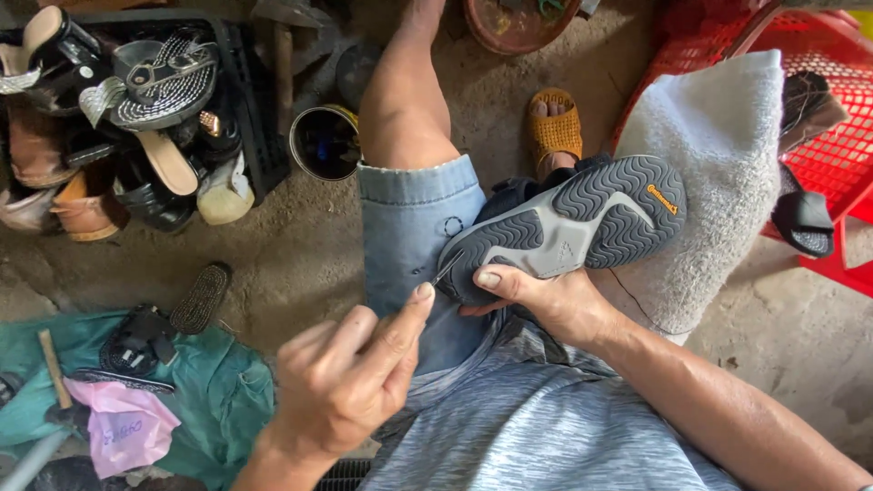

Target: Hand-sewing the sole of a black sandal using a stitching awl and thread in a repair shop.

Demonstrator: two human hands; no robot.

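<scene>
A grey-soled shoe (568, 227) is held sole-up on the lap, beside a white towel (718, 173). Its heel end is clamped by the right hand (546, 295). Just beside that heel, the left hand (350, 377) is pinched on a thin needle-like tool (447, 265).

The left hand (341, 382) rises from the lower edge, back toward the camera, fingers curled into a loose fist and the thumb stretched up and to the right, pinching against the forefinger. The right forearm slants in from the lower right corner; the right hand (541, 300) is closed in a grip, thumb laid flat pointing left, fingers hidden beneath.
</scene>
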